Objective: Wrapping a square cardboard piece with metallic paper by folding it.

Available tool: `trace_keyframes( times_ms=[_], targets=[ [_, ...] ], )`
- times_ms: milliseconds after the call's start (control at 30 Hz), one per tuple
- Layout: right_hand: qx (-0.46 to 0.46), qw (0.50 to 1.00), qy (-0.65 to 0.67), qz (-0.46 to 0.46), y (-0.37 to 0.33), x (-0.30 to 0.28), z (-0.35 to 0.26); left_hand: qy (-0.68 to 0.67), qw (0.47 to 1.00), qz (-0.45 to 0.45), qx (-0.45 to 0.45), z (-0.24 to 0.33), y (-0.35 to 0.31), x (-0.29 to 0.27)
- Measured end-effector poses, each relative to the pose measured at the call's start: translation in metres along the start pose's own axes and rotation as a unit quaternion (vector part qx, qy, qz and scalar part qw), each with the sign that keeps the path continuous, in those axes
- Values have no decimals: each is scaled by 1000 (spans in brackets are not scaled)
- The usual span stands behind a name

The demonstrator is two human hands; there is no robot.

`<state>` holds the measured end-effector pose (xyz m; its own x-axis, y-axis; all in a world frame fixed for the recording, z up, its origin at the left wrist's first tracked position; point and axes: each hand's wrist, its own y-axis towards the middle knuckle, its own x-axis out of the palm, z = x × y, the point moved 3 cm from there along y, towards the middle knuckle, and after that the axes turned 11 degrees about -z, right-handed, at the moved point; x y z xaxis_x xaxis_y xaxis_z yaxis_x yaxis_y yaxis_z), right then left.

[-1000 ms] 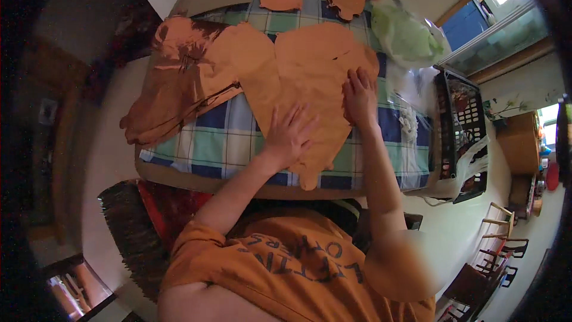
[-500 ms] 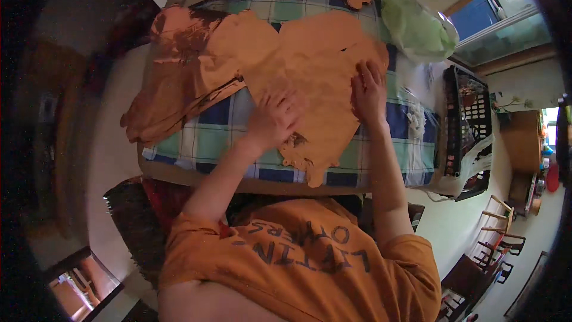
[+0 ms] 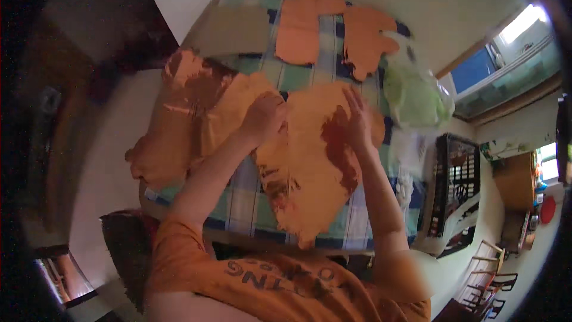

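Note:
An orange-tan sheet with ragged edges, which looks like a leather hide (image 3: 310, 173), lies spread on the checked cloth in front of me. Dark red-brown patches show on its right side and lower left. My left hand (image 3: 265, 116) has its fingers curled in at the hide's upper left part, apparently gripping it; the fingertips are partly hidden. My right hand (image 3: 358, 122) rests along the right side with its fingers stretched out. Left of the hide lies a folded pile of similar hides (image 3: 173, 134), partly overlapped by it.
Two smaller orange pieces, a left one (image 3: 298, 30) and a right one (image 3: 366, 39), lie at the far side of the checked cloth (image 3: 244, 182). A clear bag with something green (image 3: 417, 95) sits at the right edge. Beyond it stands a black plastic crate (image 3: 456, 185).
My left hand has gone from lying flat to curled fingers and has moved up the hide. The right hand shifted slightly, and dark patches now show on the hide. The view has tilted.

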<state>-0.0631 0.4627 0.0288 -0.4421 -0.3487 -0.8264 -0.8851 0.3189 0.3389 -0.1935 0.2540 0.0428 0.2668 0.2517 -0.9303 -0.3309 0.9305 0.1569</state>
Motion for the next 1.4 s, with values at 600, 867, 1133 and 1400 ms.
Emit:
trace_keyframes(
  times_ms=[600, 867, 1133, 1400],
  targets=[
    [-159, 977, -126, -66, 157, 134, 9, 178, 979, 70, 70, -131, 110, 41],
    [-189, 980, -52, -37, 159, 115, 25, 207, 978, -31, -15, -111, 148, 39],
    [-82, 983, -45, -158, 172, 95, -21, -72, 989, 1, -131, -138, 143, 31],
    [131, 988, 57, -63, 183, 114, 25, 99, 987, 130, 8, -101, 143, 35]
  ],
)
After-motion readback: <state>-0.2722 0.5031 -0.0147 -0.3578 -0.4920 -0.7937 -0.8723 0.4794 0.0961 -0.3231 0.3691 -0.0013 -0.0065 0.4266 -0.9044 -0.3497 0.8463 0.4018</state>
